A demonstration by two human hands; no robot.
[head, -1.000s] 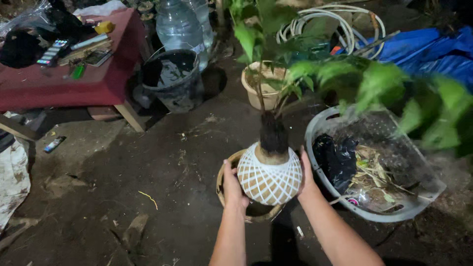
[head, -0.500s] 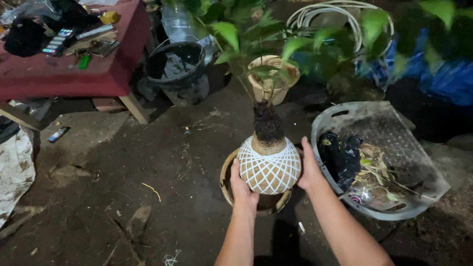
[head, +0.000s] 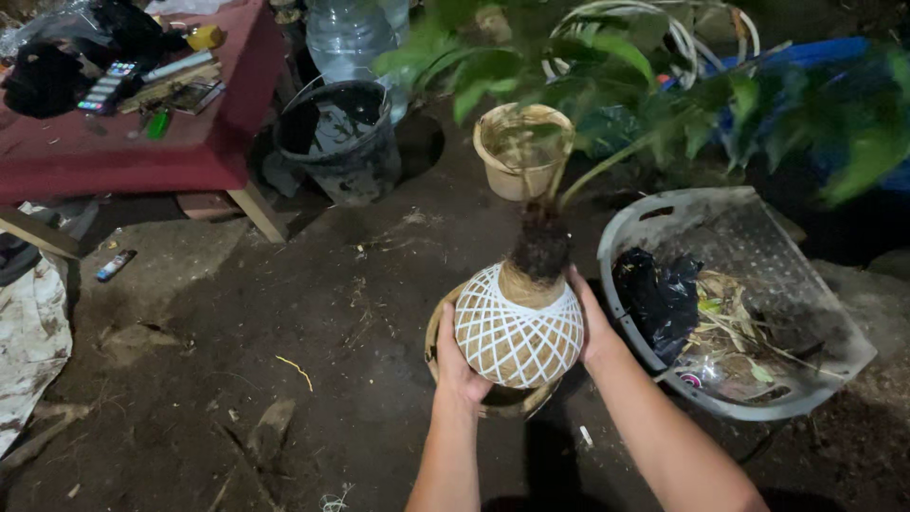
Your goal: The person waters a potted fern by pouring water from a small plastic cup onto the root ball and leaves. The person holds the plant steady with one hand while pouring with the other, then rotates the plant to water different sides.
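Both my hands hold a round ball of brown fibre wrapped in white string netting (head: pixel 518 332). My left hand (head: pixel 457 358) cups its left side and my right hand (head: pixel 590 320) presses its right side. A dark clump of roots and soil (head: pixel 540 248) sticks out of the top, and a green leafy plant (head: pixel 664 104) rises from it. The ball sits over a shallow woven basket (head: pixel 493 398) on the dirt ground.
A grey plastic laundry basket (head: pixel 758 237) with a black bag and dry plant scraps lies to the right. A tan pot (head: pixel 521 152), a black bucket (head: pixel 339 137) and a clear water jug (head: pixel 353 33) stand behind. A red-covered table (head: pixel 133 142) with small items is at far left.
The view has shifted a little; the ball stays between my hands over the woven basket, and the plant's leaves have swung to the right.
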